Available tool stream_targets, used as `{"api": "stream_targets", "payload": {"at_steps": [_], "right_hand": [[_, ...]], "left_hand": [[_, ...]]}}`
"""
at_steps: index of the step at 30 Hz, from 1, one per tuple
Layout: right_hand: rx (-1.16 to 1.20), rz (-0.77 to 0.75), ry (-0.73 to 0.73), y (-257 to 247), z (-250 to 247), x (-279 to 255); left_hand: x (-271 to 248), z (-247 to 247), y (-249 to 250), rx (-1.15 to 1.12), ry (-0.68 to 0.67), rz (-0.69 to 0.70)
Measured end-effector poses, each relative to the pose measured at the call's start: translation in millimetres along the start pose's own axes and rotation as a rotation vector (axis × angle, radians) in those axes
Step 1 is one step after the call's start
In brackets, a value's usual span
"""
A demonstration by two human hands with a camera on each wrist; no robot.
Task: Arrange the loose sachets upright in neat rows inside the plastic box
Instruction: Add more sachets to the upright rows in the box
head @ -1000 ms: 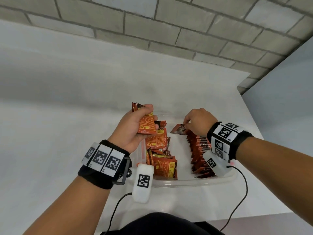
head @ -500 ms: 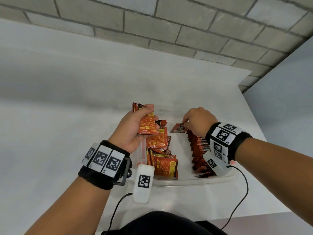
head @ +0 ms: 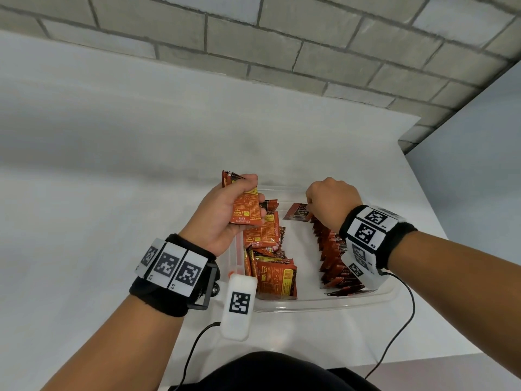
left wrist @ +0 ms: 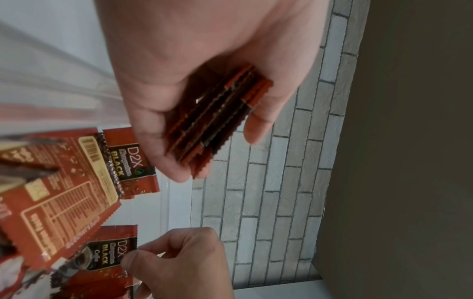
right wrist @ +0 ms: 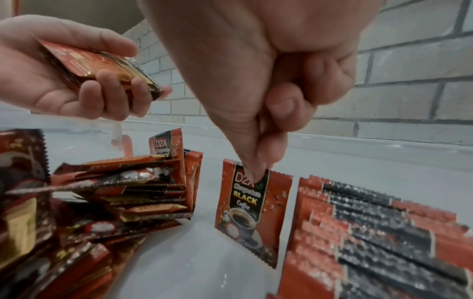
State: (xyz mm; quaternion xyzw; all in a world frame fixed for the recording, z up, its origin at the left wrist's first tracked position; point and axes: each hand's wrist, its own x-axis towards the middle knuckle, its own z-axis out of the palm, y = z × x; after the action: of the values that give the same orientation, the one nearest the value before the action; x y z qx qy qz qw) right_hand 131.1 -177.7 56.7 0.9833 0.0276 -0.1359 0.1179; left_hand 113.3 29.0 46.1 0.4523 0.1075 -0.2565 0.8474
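My right hand (right wrist: 256,85) pinches one D2X Black Coffee sachet (right wrist: 252,210) by its top edge, upright inside the clear plastic box (head: 324,304), just beside the standing row of sachets (head: 335,261). My left hand (head: 222,213) clamps a stack of sachets (left wrist: 215,119); only the left wrist view shows its serrated edges. Loose sachets (head: 270,258) fill the box's left side. The white tabletop (head: 112,193) meets a grey brick wall (head: 282,43).

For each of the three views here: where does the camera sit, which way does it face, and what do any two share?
Head: looks down at the clear plastic box; both forearms show.
Left wrist: looks along the left hand gripping a stack of red sachets, toward the brick wall.
Right wrist: looks down past the right hand pinching one red-and-black coffee sachet beside the upright row.
Shared: all show that single sachet.
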Motion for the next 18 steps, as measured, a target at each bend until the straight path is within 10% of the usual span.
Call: {"api": "stream_targets", "payload": {"at_steps": [11,18], "right_hand": [[-0.005,0.029,0.039,1.4,-4.4,-1.1],[0.523,-0.037,0.165,7.6,-20.8,-16.5]], "left_hand": [[2.6,-0.7,-1.9,-0.017,-0.012,0.001],[0.8,6.2,-3.3,0.046,-0.062,-0.019]]}}
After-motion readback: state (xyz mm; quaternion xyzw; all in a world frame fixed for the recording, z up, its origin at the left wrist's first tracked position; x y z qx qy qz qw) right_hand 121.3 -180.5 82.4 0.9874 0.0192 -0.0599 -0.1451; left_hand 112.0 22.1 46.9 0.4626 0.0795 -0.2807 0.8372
